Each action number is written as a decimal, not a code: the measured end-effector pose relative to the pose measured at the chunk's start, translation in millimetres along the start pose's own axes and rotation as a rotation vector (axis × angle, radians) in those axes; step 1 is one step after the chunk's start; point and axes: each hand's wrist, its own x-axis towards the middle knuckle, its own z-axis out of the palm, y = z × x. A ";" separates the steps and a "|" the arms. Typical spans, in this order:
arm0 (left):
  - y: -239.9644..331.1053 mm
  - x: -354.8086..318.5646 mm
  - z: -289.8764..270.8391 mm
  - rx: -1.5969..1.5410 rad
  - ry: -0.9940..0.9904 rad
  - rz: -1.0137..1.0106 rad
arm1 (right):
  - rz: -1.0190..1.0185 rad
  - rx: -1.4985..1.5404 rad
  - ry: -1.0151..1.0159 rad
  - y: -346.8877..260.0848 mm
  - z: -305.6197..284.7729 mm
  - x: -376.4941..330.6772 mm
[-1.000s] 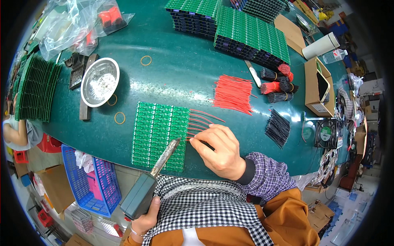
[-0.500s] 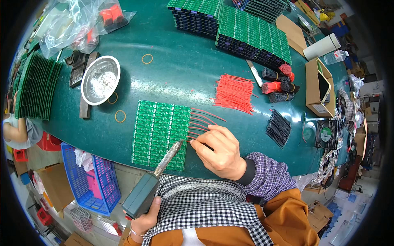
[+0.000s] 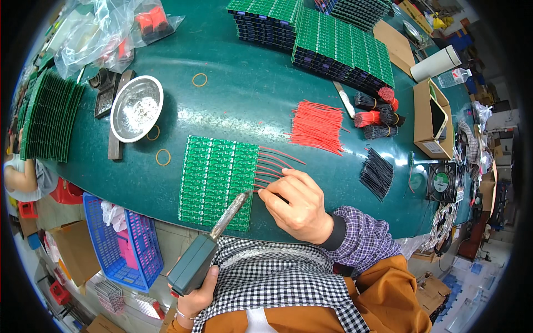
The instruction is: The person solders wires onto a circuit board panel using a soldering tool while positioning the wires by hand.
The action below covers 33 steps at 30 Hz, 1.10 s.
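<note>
A green circuit board panel point(image 3: 217, 180) lies flat near the table's front edge, with several red wires point(image 3: 275, 164) sticking out from its right side. My left hand point(image 3: 195, 295) grips the grey handle of a soldering iron point(image 3: 206, 248), whose metal tip rests at the panel's lower right edge. My right hand point(image 3: 297, 205) pinches a thin red wire against that same edge, right beside the iron tip.
A loose pile of red wires point(image 3: 317, 126) and bundles of black wires point(image 3: 377, 173) lie to the right. Stacks of green boards point(image 3: 338, 47) fill the back; more stand at the left point(image 3: 47, 114). A steel bowl point(image 3: 136, 108), rubber bands, a cardboard box point(image 3: 430, 119) and a blue basket point(image 3: 125, 244) are nearby.
The soldering iron tip has crept slightly down the panel's right edge toward my right hand's fingertips. Both hands otherwise hold their places.
</note>
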 end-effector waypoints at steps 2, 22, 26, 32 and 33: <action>-1.2 -3.0 0.3 -0.020 0.016 0.010 | -0.001 0.000 -0.001 0.9 1.0 0.9; 24.0 5.5 -6.6 -0.034 -0.010 -0.338 | -0.023 0.050 0.005 -0.9 5.5 -9.2; 33.7 12.9 -6.6 0.199 -0.023 0.048 | 0.000 0.006 -0.004 0.0 -7.8 -9.1; 25.8 2.4 4.6 -0.326 0.068 0.002 | -0.003 0.039 0.002 -6.6 -12.4 -10.8; 28.0 2.9 4.2 -0.328 0.061 -0.037 | 0.013 0.031 0.026 -5.2 -15.7 -10.7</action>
